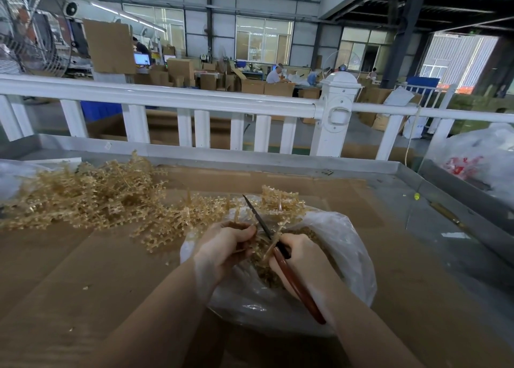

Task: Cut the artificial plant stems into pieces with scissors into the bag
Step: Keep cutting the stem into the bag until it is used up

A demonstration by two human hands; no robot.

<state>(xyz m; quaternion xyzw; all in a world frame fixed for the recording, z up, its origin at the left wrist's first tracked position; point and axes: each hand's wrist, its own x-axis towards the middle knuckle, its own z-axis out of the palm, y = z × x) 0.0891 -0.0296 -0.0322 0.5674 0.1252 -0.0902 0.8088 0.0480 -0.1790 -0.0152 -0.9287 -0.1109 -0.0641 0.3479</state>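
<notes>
While the left hand (226, 246) holds a stem sprig (275, 200) in a closed grip over the plastic bag (342, 259), the right hand (296, 259) clasps the scissors (262, 223). Cut pieces already lie inside; a large pile of uncut stems (83, 195) waits on the worktop (83, 278), so much remains.

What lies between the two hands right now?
In the head view, between the left hand and right hand: tan plant stems, crossed by the scissors, above the open plastic bag.
</notes>
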